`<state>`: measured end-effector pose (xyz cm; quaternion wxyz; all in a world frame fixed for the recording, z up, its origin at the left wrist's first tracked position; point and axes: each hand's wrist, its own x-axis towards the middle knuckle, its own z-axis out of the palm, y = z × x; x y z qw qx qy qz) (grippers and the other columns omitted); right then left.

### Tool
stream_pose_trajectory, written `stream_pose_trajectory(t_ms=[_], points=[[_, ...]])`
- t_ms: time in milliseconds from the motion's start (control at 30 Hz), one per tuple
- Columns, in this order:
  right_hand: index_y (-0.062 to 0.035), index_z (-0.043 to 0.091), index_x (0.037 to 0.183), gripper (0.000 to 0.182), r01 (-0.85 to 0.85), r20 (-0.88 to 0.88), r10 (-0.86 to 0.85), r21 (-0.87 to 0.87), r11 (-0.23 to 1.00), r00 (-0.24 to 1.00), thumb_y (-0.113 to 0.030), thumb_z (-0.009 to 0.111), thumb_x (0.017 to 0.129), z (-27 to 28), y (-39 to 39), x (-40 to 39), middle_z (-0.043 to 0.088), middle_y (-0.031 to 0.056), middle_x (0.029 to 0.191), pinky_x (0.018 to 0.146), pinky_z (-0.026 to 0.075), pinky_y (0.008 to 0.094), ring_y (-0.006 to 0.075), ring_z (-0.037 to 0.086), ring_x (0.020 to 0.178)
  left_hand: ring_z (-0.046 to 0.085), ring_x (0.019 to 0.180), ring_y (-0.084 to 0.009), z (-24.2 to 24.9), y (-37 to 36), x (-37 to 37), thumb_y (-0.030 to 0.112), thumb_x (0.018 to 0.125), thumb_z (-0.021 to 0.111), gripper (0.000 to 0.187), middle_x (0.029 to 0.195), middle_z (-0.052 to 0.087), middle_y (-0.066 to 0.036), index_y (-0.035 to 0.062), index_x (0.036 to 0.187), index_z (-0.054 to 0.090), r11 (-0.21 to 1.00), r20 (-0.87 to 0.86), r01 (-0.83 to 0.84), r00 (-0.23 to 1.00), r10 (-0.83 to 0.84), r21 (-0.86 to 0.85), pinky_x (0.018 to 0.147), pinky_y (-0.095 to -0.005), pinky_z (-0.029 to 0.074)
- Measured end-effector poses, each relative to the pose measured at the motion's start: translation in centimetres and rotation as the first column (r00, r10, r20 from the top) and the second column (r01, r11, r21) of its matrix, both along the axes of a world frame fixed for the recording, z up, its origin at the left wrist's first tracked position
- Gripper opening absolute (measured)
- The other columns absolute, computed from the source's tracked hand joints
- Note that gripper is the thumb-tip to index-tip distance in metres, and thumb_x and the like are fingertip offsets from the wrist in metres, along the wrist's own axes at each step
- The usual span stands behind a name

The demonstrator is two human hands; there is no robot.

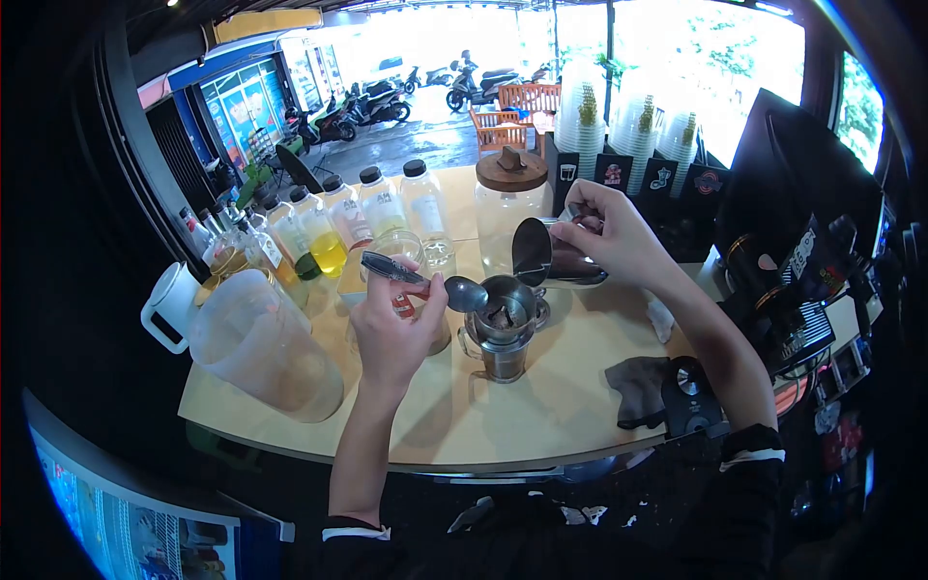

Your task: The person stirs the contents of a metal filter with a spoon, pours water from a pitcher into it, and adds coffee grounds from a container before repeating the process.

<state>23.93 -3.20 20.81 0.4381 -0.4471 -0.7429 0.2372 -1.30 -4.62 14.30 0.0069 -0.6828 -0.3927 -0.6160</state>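
Note:
My left hand (398,314) is closed on a spoon, whose bowl (466,294) is beside the rim of a metal filter cup (504,314). A black pen-like object (391,268) also shows at that hand. The filter cup sits on a clear glass mug (505,362) with dark bits inside it. My right hand (604,227) is wrapped round the handle of a metal pitcher (572,262). The pitcher is tipped, its mouth just above the filter cup's right side.
Bottles with black caps (370,198) line the table's back left. A large plastic jug (261,343) stands front left. Behind the pitcher is a wood-lidded jar (510,213). At right lie a dark cloth (638,387), a black scale (690,398) and a coffee machine (764,280).

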Motion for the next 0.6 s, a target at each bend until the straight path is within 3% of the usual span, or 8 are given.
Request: stream_pose_trajectory(t_ms=[33,267,333,433,600], points=[[-0.005,0.043,0.078,0.026,-0.034,-0.084,0.03,-0.04,0.999,0.996,-0.01,0.068,0.086,-0.1,-0.1,-0.2,0.036,-0.0069,0.065,0.049,0.025,0.0199,-0.0003,0.03,0.059,0.065,0.057,-0.0121,0.0,0.0,0.0,0.011,0.078,0.074,0.028,0.067,0.068,-0.005,0.0053,0.096,0.053,1.0,-0.002,0.005,1.0,-0.005,0.012,0.053,-0.0236,0.048],[-0.004,0.044,0.079,0.026,-0.055,-0.056,0.054,-0.015,0.998,0.997,-0.01,0.068,0.086,0.3,-0.5,-1.4,0.035,-0.0066,0.066,0.049,0.026,0.02,-0.0005,0.031,0.06,0.068,0.06,-0.0141,0.1,-0.3,-0.1,0.011,0.078,0.074,0.028,0.068,0.068,-0.006,0.0052,0.096,0.053,1.0,-0.015,0.004,1.0,-0.004,0.014,0.056,-0.0244,0.051],[-0.0033,0.044,0.079,0.025,-0.047,0.006,0.046,0.073,0.996,0.999,-0.01,0.067,0.086,-0.2,0.0,-1.6,0.034,-0.0067,0.066,0.049,0.026,0.0205,-0.0001,0.031,0.059,0.068,0.061,-0.0143,0.2,-0.4,-0.1,0.01,0.078,0.074,0.028,0.068,0.068,-0.006,0.0051,0.096,0.053,1.0,-0.021,-0.007,1.0,0.007,0.018,0.057,-0.0246,0.051],[-0.0026,0.044,0.08,0.024,-0.042,0.068,0.038,0.064,0.997,0.997,-0.009,0.066,0.086,0.1,-0.2,-2.1,0.034,-0.0066,0.065,0.049,0.026,0.0206,0.0,0.031,0.059,0.068,0.062,-0.0145,0.4,-0.5,-0.3,0.01,0.078,0.074,0.028,0.069,0.068,-0.006,0.0051,0.096,0.053,0.999,-0.031,-0.021,0.999,0.022,0.025,0.058,-0.0249,0.052],[-0.0031,0.043,0.079,0.024,-0.063,0.028,0.063,0.014,0.998,0.998,-0.009,0.066,0.086,0.3,-0.9,-2.1,0.031,-0.0063,0.066,0.049,0.025,0.0216,0.0009,0.029,0.059,0.068,0.062,-0.0145,0.4,-0.7,-0.4,0.01,0.078,0.074,0.028,0.068,0.068,-0.006,0.0051,0.097,0.053,0.999,-0.04,-0.027,0.999,0.028,0.024,0.058,-0.0253,0.052]])
